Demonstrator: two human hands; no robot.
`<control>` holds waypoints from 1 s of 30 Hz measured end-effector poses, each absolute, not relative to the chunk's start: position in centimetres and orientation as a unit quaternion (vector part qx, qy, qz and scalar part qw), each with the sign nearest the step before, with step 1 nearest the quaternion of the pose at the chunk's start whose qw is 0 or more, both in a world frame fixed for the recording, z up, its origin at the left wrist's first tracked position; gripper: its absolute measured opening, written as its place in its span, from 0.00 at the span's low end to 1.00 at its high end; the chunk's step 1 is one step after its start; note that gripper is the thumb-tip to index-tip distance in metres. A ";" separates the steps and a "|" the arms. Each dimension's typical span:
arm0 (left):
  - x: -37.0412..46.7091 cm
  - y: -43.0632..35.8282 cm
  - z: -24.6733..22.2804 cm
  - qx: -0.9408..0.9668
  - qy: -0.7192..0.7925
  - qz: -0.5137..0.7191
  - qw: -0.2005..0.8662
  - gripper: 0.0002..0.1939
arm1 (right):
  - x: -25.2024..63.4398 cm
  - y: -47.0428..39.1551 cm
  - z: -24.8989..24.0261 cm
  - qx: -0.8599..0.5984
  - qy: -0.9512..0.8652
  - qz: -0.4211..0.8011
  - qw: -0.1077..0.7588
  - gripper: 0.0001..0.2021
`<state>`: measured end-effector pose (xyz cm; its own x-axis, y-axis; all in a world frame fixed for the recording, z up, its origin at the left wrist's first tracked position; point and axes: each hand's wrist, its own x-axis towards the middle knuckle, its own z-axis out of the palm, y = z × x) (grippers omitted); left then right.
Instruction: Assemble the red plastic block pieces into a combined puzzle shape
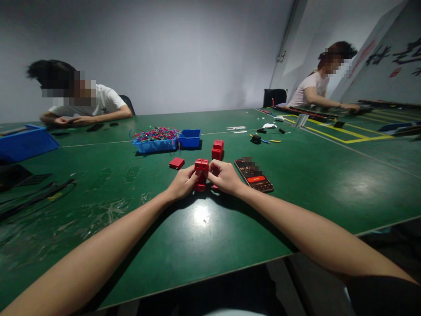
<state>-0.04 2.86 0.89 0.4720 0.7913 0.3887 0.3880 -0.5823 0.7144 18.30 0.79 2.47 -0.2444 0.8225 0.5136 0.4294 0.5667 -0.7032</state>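
Observation:
In front of me, a red plastic block (201, 165) with small dark holes in its face is held upright between both hands. My left hand (183, 181) is closed on its left side, the thumb lying across its front. From the right, my right hand (225, 176) is closed with the fingertips at the block's right side. Just behind stands a similar red block (217, 149). A flat red square piece (176, 163) lies beyond my left hand. Under my right hand a bit of red shows, mostly hidden.
To the right lies a phone (254, 174). Behind are a blue bin of coloured wires (155, 146) and a smaller blue bin (190, 138). A large blue bin (26, 142) and black straps (42, 197) are left. Two people sit across the green table (204, 232).

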 end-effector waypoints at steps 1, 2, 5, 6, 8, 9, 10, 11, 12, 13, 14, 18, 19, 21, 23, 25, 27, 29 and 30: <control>0.0 2.9 0.9 0.811 0.365 0.365 0.277 0.27 | 18.3 0.8 2.5 -0.414 -0.753 0.224 0.459 0.08; 0.0 2.9 0.9 0.810 0.366 0.366 0.277 0.27 | 18.2 0.8 2.5 -0.415 -0.749 0.230 0.462 0.07; 0.0 2.9 0.9 0.806 0.370 0.367 0.282 0.28 | 18.2 0.8 2.5 -0.417 -0.742 0.242 0.466 0.07; 0.0 2.9 0.9 0.805 0.370 0.367 0.283 0.28 | 18.2 0.8 2.5 -0.416 -0.741 0.246 0.467 0.07; 0.0 2.9 0.9 0.804 0.369 0.368 0.286 0.28 | 18.2 0.9 2.4 -0.413 -0.739 0.251 0.468 0.07; 0.0 2.9 0.9 0.804 0.368 0.368 0.287 0.27 | 18.2 0.9 2.4 -0.412 -0.739 0.252 0.469 0.07; 0.0 2.9 0.9 0.804 0.367 0.369 0.287 0.27 | 18.2 0.9 2.4 -0.411 -0.740 0.251 0.469 0.07; 0.0 2.9 0.9 0.805 0.365 0.370 0.287 0.27 | 18.2 0.9 2.4 -0.410 -0.741 0.251 0.469 0.07; -0.1 2.9 0.9 0.805 0.364 0.370 0.286 0.26 | 18.3 1.0 2.4 -0.408 -0.742 0.251 0.469 0.07; -0.1 2.9 0.9 0.806 0.363 0.371 0.285 0.26 | 18.3 1.0 2.4 -0.405 -0.743 0.253 0.468 0.07; -0.1 2.9 0.9 0.806 0.363 0.371 0.284 0.26 | 18.3 1.0 2.3 -0.404 -0.744 0.253 0.468 0.06; -0.1 2.8 0.9 0.808 0.362 0.368 0.284 0.25 | 18.3 1.0 2.4 -0.407 -0.744 0.254 0.466 0.06; -0.1 2.8 0.9 0.809 0.361 0.367 0.284 0.25 | 18.3 0.9 2.4 -0.409 -0.743 0.255 0.464 0.06; -0.1 2.8 0.9 0.810 0.358 0.367 0.285 0.25 | 18.3 0.9 2.5 -0.411 -0.742 0.258 0.462 0.07; -0.1 2.8 0.9 0.810 0.356 0.368 0.286 0.25 | 18.2 0.8 2.6 -0.414 -0.742 0.256 0.461 0.07; -0.1 2.9 0.8 0.810 0.355 0.369 0.286 0.25 | 18.3 0.8 2.6 -0.416 -0.744 0.252 0.457 0.07; -0.1 2.9 0.8 0.810 0.356 0.370 0.285 0.25 | 18.3 0.8 2.6 -0.419 -0.747 0.248 0.454 0.07; -0.1 2.9 0.7 0.810 0.358 0.370 0.282 0.26 | 18.3 0.9 2.6 -0.420 -0.750 0.242 0.450 0.07; -0.1 2.9 0.7 0.810 0.359 0.369 0.280 0.26 | 18.4 0.9 2.5 -0.420 -0.751 0.239 0.449 0.08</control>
<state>-0.11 2.88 0.72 0.4699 0.7883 0.3972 0.3748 -0.5856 0.7187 18.35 0.93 2.52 -0.2436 0.8465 0.4733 0.4173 0.5320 -0.7368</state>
